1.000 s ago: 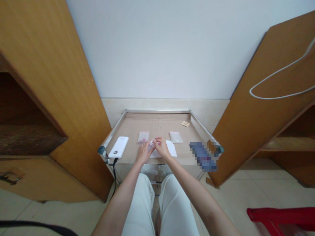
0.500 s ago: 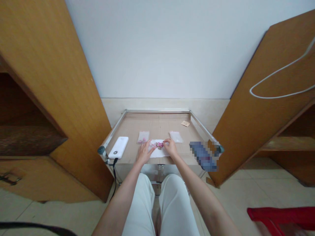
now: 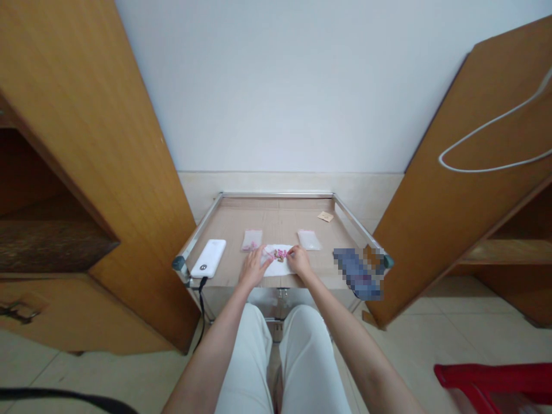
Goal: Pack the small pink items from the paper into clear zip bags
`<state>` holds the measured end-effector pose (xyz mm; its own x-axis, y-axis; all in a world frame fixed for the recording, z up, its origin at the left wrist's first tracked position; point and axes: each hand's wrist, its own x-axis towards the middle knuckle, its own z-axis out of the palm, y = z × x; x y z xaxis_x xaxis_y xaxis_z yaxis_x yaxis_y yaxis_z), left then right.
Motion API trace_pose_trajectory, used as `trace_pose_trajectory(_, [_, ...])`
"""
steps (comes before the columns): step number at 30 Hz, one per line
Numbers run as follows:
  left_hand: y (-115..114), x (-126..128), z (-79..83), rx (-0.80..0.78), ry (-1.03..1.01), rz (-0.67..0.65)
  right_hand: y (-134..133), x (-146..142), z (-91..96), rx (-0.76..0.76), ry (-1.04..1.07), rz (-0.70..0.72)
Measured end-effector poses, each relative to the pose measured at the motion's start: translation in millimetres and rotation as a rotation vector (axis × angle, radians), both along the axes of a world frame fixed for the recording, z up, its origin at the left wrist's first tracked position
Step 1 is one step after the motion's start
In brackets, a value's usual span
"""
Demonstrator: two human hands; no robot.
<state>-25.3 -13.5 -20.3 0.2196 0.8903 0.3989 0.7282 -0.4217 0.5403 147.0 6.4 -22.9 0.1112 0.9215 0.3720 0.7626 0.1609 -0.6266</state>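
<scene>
Head view, lower centre of the frame: left hand [image 3: 254,269] lies open, fingers spread on a white sheet [image 3: 272,269]; right hand [image 3: 299,261] curls, its grip on the small pink and brown pieces [image 3: 279,254] impossible to tell. These pieces look light and loose, best pinched between fingertips. Their exact form is unclear. A pixelated object [image 3: 357,274] at right is unreadable.

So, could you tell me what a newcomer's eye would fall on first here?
Two open wooden doors flank the scene. Between them, on a metal-framed table, the left hand and right hand touch small pink and brown pieces on a white sheet, beside a white power bank.
</scene>
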Motion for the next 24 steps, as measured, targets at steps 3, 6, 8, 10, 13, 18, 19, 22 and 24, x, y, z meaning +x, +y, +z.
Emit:
trace_pose_trajectory(3, [0.2,0.3,0.0,-0.008,0.011,0.002,-0.3,-1.1,3.5,-0.006,0.034,-0.028])
trace_pose_trajectory(6, [0.5,0.7,-0.2,-0.009,0.014,0.006,-2.5,-4.4,10.2,0.014,0.151,-0.067])
trace_pose_trajectory(8, [0.5,0.8,-0.3,-0.006,0.014,0.008,-5.2,-9.1,16.6,0.041,0.246,-0.073])
trace_pose_trajectory(10, [0.3,0.8,-0.2,-0.005,0.019,0.006,-8.4,-15.9,23.8,0.07,0.319,-0.056])
trace_pose_trajectory(13, [-0.7,1.0,0.6,-0.009,0.029,0.009,-11.7,-26.6,33.0,0.089,0.361,0.026])
trace_pose_trajectory(18, [-2.2,1.5,3.4,-0.023,0.052,0.014,-8.3,-30.5,36.2,0.016,0.33,0.222])
trace_pose_trajectory(19, [-2.3,1.6,3.9,-0.025,0.054,0.012,-6.4,-28.2,34.8,0.006,0.324,0.213])
trace_pose_trajectory(22, [-2.2,1.5,4.4,-0.031,0.05,0.011,-0.1,-17.4,27.4,-0.002,0.274,0.113])
trace_pose_trajectory(24, [-1.9,1.5,4.1,-0.03,0.044,0.011,3.7,-9.3,21.1,-0.017,0.189,0.098])
